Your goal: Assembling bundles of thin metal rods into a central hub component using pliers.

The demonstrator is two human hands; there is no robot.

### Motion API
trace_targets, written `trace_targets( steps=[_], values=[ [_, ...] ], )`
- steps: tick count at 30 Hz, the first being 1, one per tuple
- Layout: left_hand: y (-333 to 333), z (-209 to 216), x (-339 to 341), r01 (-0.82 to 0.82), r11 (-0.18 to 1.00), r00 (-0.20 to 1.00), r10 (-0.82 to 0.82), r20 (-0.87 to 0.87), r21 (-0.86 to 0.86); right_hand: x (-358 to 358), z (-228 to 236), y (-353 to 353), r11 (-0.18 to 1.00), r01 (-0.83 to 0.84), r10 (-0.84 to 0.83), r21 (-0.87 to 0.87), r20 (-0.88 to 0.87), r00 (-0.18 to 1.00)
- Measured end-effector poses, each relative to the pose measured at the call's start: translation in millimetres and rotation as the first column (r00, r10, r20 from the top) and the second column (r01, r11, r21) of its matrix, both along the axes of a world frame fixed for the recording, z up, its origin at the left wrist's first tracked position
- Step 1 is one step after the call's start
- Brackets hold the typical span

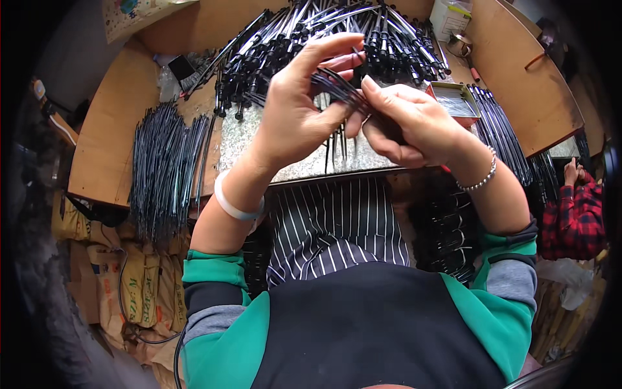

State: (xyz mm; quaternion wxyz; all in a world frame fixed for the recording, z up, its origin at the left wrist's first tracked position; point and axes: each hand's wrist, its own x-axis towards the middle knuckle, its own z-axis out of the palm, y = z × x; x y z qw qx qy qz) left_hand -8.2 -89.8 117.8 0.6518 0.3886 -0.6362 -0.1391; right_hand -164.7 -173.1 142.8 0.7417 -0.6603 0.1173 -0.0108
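Note:
My left hand [298,107] is raised over the front of the worktop, its fingers curled around a small bunch of thin black rods [338,87]. My right hand [414,123] grips the lower right end of that bunch, fingers bent and thumb on top. The rods slant between the two hands, and my fingers partly hide them. Just below, several thin dark tips [335,146] point down toward the worktop's front edge. Behind my hands lies a large heap of black and silver rods with knobbed black ends [285,58].
Long dark rods [167,162] overhang the left side; another row [502,129] lies right. An open red tin [455,102] holds thin metal pieces. Wooden side panels [103,129] enclose the speckled worktop [240,139]. Yellow sacks [139,285] stand lower left. A person in a checked shirt [570,223] is at right.

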Motion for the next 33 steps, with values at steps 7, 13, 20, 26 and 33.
trace_targets(
  steps=[7,13,20,26,33],
  values=[
    [-0.1,-0.1,12.6,-0.335,0.903,0.914,0.381,0.141,-0.268,-30.3,-1.5,9.0,0.964,0.158,-0.163,-0.216,-0.004,0.987],
    [7.1,-42.6,17.0,-0.394,0.878,0.887,0.441,0.137,-0.272,-67.7,-25.4,30.7,0.962,0.264,-0.251,-0.067,0.158,0.955],
    [107.5,-91.4,56.6,-0.664,0.617,0.451,0.781,0.431,-0.423,-59.4,-40.9,23.7,0.904,0.262,-0.381,0.337,0.358,0.853],
    [229.0,-131.9,106.9,-0.994,-0.037,0.075,0.463,0.883,0.104,-40.7,-52.8,40.0,0.892,0.337,-0.424,0.302,0.298,0.855],
    [229.6,-126.2,99.3,-0.281,0.499,0.638,0.735,-0.229,0.820,-21.4,-60.3,43.0,0.864,0.434,-0.501,0.254,0.364,0.785]
  ],
)
